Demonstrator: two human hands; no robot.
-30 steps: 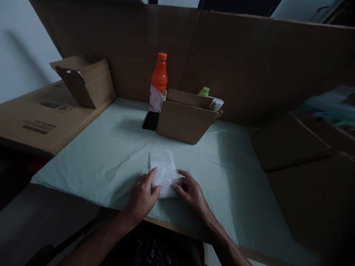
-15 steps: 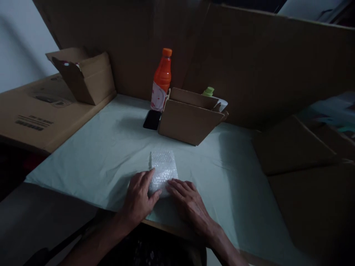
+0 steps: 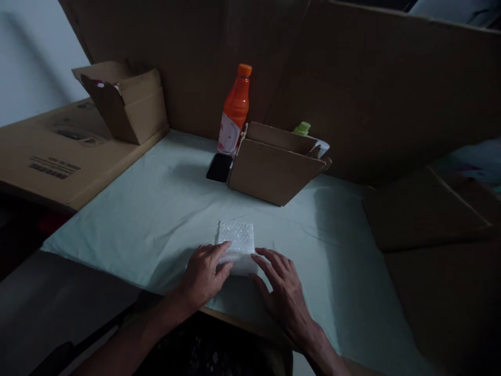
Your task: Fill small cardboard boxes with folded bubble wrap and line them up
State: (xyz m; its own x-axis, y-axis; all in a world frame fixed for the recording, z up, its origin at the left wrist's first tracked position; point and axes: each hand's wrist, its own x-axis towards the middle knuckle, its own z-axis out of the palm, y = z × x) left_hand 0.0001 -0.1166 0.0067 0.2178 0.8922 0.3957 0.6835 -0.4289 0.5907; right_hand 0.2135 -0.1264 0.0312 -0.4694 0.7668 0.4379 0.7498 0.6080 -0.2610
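Note:
A small block-shaped package wrapped in bubble wrap [image 3: 237, 237] lies near the front edge of the cloth-covered table. My left hand [image 3: 206, 271] grips its near left corner, with the forefinger on top and the thumb against the front side. At the package's right, my right hand [image 3: 279, 282] has its fingers curved and spread apart. Its forefinger tip is at the package's right edge, and the thumb stands off from the front. What the bubble wrap encloses cannot be made out.
Behind the package stand an open cardboard box [image 3: 274, 171], a black phone [image 3: 219, 167] and an orange bottle [image 3: 237, 104]. A green-capped container [image 3: 302, 129] shows behind the box. Another open box [image 3: 143, 112] sits at left on a large flat carton [image 3: 55, 151]. Cardboard [image 3: 426, 209] borders the right.
The package looks shorter on top, and its near side now shows as an upright face. My right hand has shifted right, its fingers spreading off the top. The view has moved slightly.

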